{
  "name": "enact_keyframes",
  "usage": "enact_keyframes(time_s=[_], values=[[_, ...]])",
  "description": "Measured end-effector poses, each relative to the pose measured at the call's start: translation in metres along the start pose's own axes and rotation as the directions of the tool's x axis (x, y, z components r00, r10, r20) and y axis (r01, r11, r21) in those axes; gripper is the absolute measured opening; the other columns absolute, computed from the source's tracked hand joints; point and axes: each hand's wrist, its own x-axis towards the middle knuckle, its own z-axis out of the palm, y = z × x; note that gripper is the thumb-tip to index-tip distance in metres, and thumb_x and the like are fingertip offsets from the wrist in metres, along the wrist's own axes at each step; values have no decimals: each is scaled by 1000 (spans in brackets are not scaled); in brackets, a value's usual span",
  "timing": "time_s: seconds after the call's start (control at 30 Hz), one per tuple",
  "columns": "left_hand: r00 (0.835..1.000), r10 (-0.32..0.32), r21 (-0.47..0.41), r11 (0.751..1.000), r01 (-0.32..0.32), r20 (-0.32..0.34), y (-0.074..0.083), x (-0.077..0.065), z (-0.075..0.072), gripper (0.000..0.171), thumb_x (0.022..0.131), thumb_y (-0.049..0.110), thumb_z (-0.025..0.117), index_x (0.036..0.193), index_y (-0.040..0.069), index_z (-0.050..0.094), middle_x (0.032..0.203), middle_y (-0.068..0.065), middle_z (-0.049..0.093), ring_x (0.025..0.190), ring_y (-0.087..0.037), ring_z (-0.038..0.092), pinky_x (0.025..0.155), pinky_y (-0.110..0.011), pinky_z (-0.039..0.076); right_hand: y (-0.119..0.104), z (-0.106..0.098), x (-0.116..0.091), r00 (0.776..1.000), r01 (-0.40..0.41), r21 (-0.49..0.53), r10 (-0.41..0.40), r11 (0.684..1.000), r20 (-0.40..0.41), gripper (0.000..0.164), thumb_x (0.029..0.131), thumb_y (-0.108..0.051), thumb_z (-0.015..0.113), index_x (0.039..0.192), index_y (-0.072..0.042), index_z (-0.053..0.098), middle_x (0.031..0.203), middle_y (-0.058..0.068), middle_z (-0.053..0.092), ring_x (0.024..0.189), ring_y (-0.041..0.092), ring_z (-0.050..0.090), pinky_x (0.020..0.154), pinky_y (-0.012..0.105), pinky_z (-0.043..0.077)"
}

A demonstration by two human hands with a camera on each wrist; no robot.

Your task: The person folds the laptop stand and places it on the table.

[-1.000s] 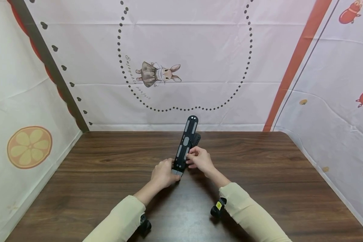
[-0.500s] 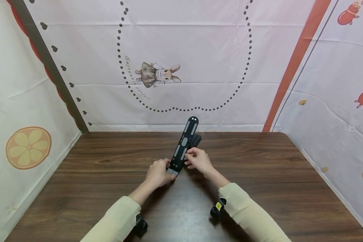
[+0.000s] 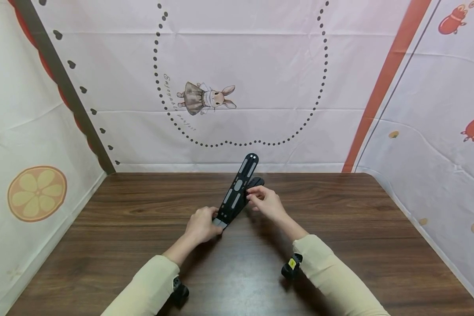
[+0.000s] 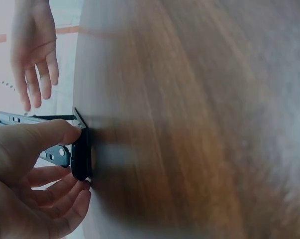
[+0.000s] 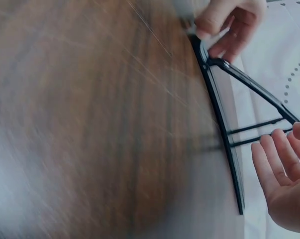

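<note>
A black folding laptop stand (image 3: 234,193) with grey pads is partly unfolded at the middle of the table. Its slotted upper plate slants up and away from the flat base (image 5: 224,129), with two thin struts (image 5: 256,132) between them. My left hand (image 3: 200,224) grips the near hinged end, thumb (image 4: 60,133) on one side and fingers on the other. My right hand (image 3: 266,202) is at the stand's right edge, near the raised plate and the struts. Its fingers (image 5: 271,157) look mostly straight in both wrist views; the contact with the plate is partly hidden.
The brown wooden table (image 3: 142,193) runs back to a white printed cloth (image 3: 280,70). Similar cloth hangs at the left and right sides. A small dark camera (image 3: 291,266) is strapped at the right wrist, another (image 3: 178,292) at the left.
My left hand has drawn the stand's near end left, so the stand leans more. My right hand has shifted slightly up and right along its edge. More of the part behind the plate shows.
</note>
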Motion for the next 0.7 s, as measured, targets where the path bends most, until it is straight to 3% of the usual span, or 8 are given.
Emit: enact_keyframes(time_s=[0.23,0.47,0.7], values=[[999,33,16,999,-34,6,-4,1,-5,55,67,15,73,119,5,60,104,-10,66,93,-23,60,73,-38,50,-5,-20,10,996,60,-50,-63,997,-65,33,91,-11,57,123,-5,55,113,18,63,95,31,63,74,43,54],[997,67,6,998,-67,32,-9,4,-8,53,68,12,73,119,4,60,105,-10,66,87,-19,59,72,-35,49,-14,-39,17,988,101,-135,-115,986,-105,42,90,-13,58,131,-9,50,121,11,61,96,26,64,71,33,55],[995,77,7,997,-78,71,-11,7,-9,53,70,9,73,120,5,59,107,-10,63,87,-18,57,74,-34,48,-19,-53,18,985,139,-166,-153,976,-77,49,91,-13,56,138,-11,42,128,12,55,100,27,63,73,37,54]])
